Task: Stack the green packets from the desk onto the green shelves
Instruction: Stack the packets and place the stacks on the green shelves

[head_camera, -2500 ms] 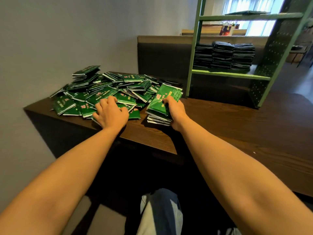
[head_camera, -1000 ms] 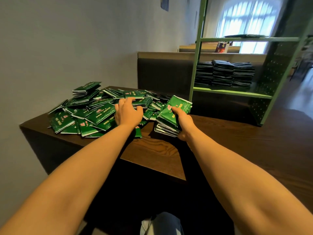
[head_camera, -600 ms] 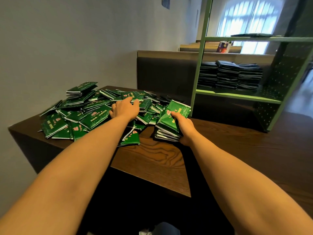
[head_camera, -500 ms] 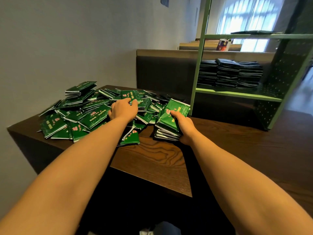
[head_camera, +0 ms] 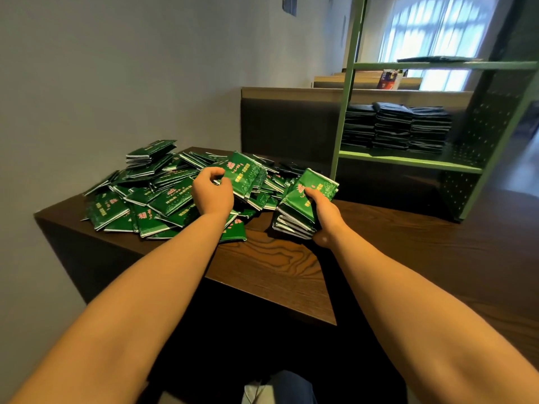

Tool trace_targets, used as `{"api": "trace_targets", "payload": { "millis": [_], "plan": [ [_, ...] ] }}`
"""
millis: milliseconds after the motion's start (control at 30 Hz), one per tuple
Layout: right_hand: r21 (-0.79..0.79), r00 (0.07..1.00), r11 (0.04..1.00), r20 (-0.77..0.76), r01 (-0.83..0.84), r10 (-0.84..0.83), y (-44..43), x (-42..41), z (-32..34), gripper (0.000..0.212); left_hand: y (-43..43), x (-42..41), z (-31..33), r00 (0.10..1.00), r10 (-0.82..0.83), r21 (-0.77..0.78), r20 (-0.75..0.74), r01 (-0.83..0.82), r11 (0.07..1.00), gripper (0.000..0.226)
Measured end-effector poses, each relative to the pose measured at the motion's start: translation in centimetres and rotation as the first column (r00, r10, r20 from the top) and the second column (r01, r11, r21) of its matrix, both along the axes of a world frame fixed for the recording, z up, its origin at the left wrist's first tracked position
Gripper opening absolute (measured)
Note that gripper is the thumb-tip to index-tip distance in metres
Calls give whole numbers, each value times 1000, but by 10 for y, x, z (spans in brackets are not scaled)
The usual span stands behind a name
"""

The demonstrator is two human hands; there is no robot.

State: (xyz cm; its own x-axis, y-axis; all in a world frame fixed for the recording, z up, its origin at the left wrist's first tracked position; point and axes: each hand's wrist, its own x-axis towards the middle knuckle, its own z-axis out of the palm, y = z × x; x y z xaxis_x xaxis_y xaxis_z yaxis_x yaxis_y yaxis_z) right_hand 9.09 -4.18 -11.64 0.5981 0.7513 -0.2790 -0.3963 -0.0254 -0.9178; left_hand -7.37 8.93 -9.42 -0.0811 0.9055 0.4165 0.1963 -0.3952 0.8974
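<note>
The green packets (head_camera: 151, 196) lie in a loose, slumped heap on the far left part of the desk (head_camera: 277, 266), overlapping every which way against the grey wall (head_camera: 116, 83), so none can be carried off neatly without first being squared up. That seems to be why the left hand (head_camera: 213, 193) has its fingers curled and pinches the lifted packet (head_camera: 242, 176), or perhaps a few together, I cannot tell, by the near edge, face up and raised clear of the heap. Just to the right, apart from the heap, sits the gathered stack (head_camera: 300, 208), its lower end on the wood and its top leaning away. The right hand (head_camera: 323, 217) grips it, thumb pressed on the top face and fingers wrapped round the near side, which I take to be a clamp that stops the slippery foil layers from fanning out while more are added. I judge the lifted packet is meant for the top of that stack. Beyond it, near the right hand's side, the green shelves (head_camera: 408, 161) stand on the same desk, and the shelved stacks (head_camera: 393, 126) already sit in tidy columns on the lower board, with room beside them to the right. Behind the frame are a dark partition (head_camera: 285, 123) and a bright window (head_camera: 431, 33).
</note>
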Motion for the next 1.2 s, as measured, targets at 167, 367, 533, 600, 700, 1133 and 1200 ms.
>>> {"api": "trace_targets", "payload": {
  "millis": [167, 367, 533, 600, 700, 1133, 1200],
  "plan": [
    [121, 980, 993, -198, 17, 8, -29, -4, 3, 46, -36, 7, 4, 991, -132, 94, 17, 130, 987, 23],
    [271, 938, 960, -347, 70, 29, -56, 3, 6, 34, -90, 40, -17, 913, -404, -1, 46, 405, 914, 27],
    [313, 927, 948, -370, 56, 67, -68, 12, 1, 38, -109, 55, -31, 851, -519, -120, 84, 526, 842, 29],
    [290, 935, 956, -350, 46, 61, -69, 13, -1, 38, -105, 53, -36, 846, -528, -127, 66, 532, 837, 25],
    [206, 963, 978, -270, 32, 25, -58, 8, 0, 42, -96, 44, -44, 841, -541, -138, 11, 537, 832, 22],
    [95, 1000, 995, -21, 14, -12, -38, 13, -7, 41, -42, 50, -37, 934, -356, -260, 24, 349, 900, 74],
    [92, 1000, 996, -14, 0, 1, -38, 13, -7, 40, -44, 54, -42, 942, -333, -241, -34, 316, 918, 68]
  ]
}}
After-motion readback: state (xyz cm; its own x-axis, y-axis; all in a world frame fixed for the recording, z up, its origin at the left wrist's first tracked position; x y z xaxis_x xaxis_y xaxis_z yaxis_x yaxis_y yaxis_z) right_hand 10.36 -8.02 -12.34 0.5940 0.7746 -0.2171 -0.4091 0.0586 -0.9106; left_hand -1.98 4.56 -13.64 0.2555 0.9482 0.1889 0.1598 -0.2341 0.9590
